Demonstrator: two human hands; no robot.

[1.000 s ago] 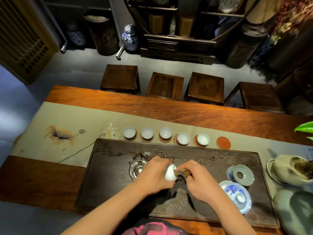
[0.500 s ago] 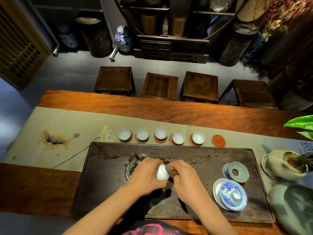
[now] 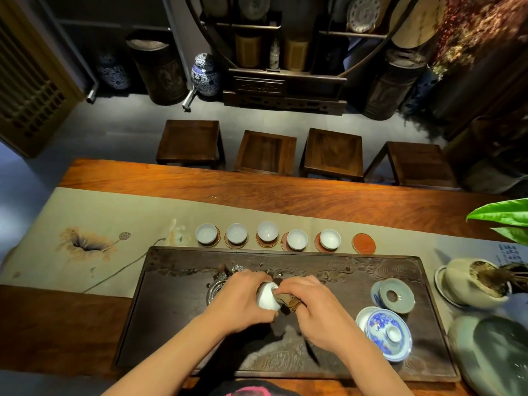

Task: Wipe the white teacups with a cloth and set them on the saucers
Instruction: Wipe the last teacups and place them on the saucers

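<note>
**Cup held between both hands over tea tray**

Left hand (image 3: 243, 302) grips a white teacup (image 3: 267, 297) tipped on its side, mouth facing right. Right hand (image 3: 315, 310) pinches a brown cloth (image 3: 291, 303) pressed at the cup's mouth. Hands close together above the dark tea tray (image 3: 177, 310). Far side: five teacups (image 3: 268, 231) on saucers in a row, one empty red saucer (image 3: 363, 243) at right end.
</note>
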